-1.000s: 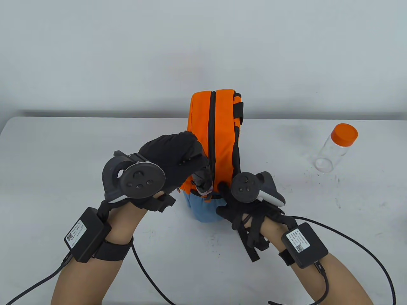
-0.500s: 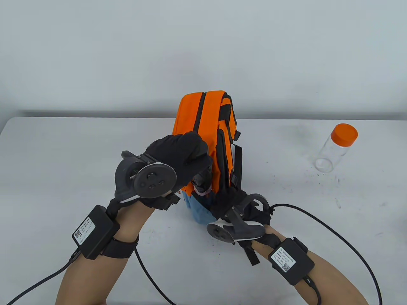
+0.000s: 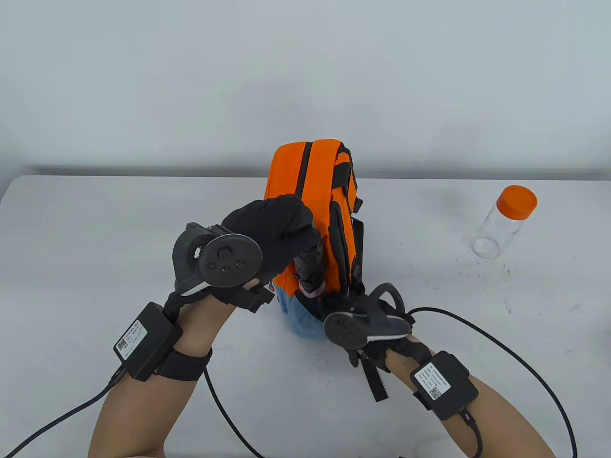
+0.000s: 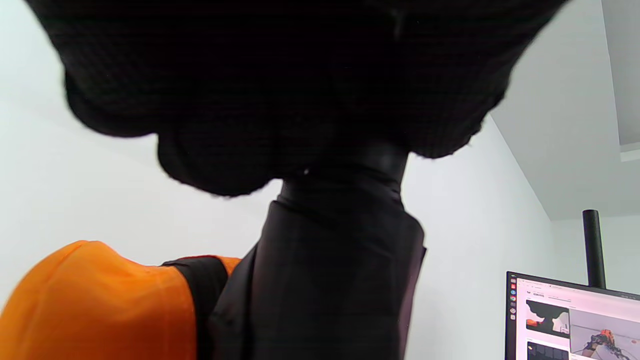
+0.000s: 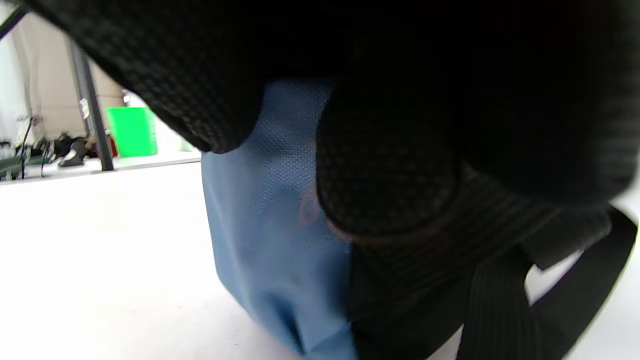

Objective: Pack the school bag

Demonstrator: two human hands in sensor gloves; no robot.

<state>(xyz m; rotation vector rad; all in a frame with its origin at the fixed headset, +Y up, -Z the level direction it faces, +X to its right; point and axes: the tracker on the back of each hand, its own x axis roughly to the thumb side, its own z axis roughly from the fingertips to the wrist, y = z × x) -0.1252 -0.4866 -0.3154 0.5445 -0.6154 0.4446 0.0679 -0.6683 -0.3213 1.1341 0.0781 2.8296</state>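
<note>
The orange school bag [image 3: 291,176] stands upright mid-table, with a blue base [image 3: 298,319] and black straps. My left hand [image 3: 281,229] grips a black rolled object [image 3: 309,267] with a pink end and holds it upright against the bag's near side, its lower end at the side pocket. In the left wrist view the object [image 4: 340,270] hangs from my fist beside the bag [image 4: 90,305]. My right hand [image 3: 341,301] grips the bag low at that pocket. In the right wrist view its fingers [image 5: 390,165] press on the blue fabric [image 5: 265,240] and black mesh.
A clear bottle [image 3: 506,222] with an orange cap stands at the right of the table, apart from the bag. A loose black strap [image 3: 374,381] trails from the bag toward me. Glove cables run off the front edge. A monitor [image 4: 570,320] shows in the left wrist view.
The bag has turned and leaned slightly left. My right hand dropped from the bag's side to its base and rolled over. My left hand moved a little right with the black object.
</note>
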